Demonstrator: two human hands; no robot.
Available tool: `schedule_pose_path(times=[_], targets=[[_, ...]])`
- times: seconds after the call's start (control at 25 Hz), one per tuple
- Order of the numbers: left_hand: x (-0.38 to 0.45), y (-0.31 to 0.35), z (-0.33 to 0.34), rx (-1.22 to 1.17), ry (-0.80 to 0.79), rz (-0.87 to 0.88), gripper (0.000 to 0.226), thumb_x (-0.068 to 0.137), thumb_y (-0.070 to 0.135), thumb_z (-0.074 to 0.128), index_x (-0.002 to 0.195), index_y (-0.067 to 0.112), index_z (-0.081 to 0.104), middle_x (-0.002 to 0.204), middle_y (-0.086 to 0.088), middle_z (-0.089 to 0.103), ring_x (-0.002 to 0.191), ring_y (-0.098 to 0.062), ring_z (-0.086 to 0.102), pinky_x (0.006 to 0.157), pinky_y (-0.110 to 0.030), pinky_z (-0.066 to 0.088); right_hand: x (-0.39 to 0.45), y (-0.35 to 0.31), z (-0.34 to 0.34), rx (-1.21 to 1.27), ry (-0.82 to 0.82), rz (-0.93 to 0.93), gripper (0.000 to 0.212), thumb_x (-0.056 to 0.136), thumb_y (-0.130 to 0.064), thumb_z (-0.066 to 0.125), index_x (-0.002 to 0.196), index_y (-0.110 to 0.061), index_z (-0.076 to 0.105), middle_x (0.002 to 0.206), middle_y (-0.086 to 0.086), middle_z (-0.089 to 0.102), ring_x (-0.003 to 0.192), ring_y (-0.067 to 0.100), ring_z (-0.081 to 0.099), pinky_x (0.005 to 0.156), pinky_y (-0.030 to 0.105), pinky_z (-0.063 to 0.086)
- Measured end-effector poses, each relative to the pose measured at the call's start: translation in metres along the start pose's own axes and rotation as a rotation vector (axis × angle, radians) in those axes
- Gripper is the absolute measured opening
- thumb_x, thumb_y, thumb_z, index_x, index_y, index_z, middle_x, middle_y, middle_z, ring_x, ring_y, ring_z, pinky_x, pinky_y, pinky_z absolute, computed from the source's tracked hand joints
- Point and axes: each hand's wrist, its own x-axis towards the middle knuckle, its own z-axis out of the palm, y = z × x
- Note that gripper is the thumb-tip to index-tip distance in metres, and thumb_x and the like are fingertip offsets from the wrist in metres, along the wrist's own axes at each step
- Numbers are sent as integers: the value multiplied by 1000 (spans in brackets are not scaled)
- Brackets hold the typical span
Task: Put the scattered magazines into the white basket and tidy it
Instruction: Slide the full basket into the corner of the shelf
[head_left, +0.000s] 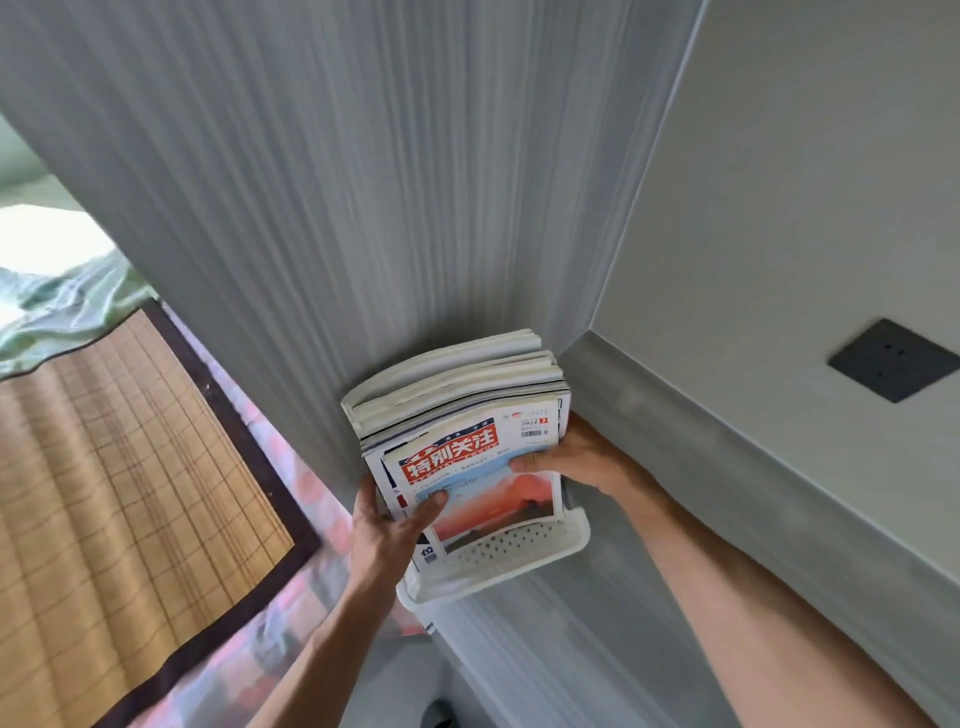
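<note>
Head view: both hands, left (382, 525) and right (576, 460), apparently grip the magazines (462, 415) in the basket (519, 556).

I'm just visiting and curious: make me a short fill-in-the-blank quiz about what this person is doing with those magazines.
1. The stack of magazines stands in a ____ basket.
2. The title on the front cover is printed on a ____ band.
3. The left hand and right hand grip the stack from ____ sides.
4. On the wall at right sits a dark ____.

Missing words: white; red; opposite; socket
</note>
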Motion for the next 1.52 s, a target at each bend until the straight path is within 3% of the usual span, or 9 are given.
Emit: schedule_pose_path(times=[0.28,0.44,0.56,0.76,0.92,1.04,1.2,1.32,1.52], targets=[[18,-10,13,-55,188,-58,71,52,35,92,111,28,55,104,-1,73,92,-21,72,83,-47,59,73,-6,-6,-156,-109,-6,67,58,-21,92,119,-24,64,120,1,71,113,18,65,96,47,54],[30,-11,10,165,116,-33,71,50,35,94,111,27,58,102,1,74,89,-19,72,75,-45,61,84,0,-10,-143,-117,99,57,58,-1,85,108,-25,67,111,2,73,109,20,66,90,44,57],[26,-10,8,244,95,-84,84,49,29,93,122,21,52,117,-5,61,101,-25,64,92,-48,54,86,-5,-7,-195,-92,142,53,61,5,79,95,-34,65,102,-3,73,100,18,69,77,38,62],[12,-23,7,149,70,-210,91,61,-6,80,129,35,36,103,4,63,93,-13,63,92,-49,52,67,21,-7,-354,59,246,86,66,-9,82,135,-38,42,139,2,53,118,23,58,83,27,53],[4,-28,4,123,56,-280,91,70,-19,65,138,33,34,118,-10,61,99,-22,65,68,-35,62,17,78,37,279,281,670,40,91,-12,60,130,-13,50,112,18,69,90,31,72,73,37,58],[2,-31,4,130,119,-275,84,71,-19,65,133,33,41,114,-11,64,86,-10,64,45,-14,50,23,84,49,515,253,588,35,95,-2,51,124,-20,49,105,16,73,92,27,73,75,40,62],[1,-22,7,244,102,-256,71,67,-7,76,121,28,46,109,-4,64,101,-22,63,77,-30,54,25,78,45,221,221,572,34,94,-9,58,126,-13,48,119,16,66,93,23,68,74,38,58],[6,-4,2,427,146,-127,85,50,25,90,122,22,45,109,-1,59,107,-22,57,91,-40,52,28,60,31,-295,439,303,66,84,-21,71,141,-22,37,143,3,49,121,24,54,92,38,48],[18,5,3,333,114,-101,62,54,22,93,104,35,57,83,20,68,69,14,65,47,-4,47,97,1,2,-170,-8,139,52,66,-9,77,104,-40,59,99,-18,70,103,6,64,74,24,55]])
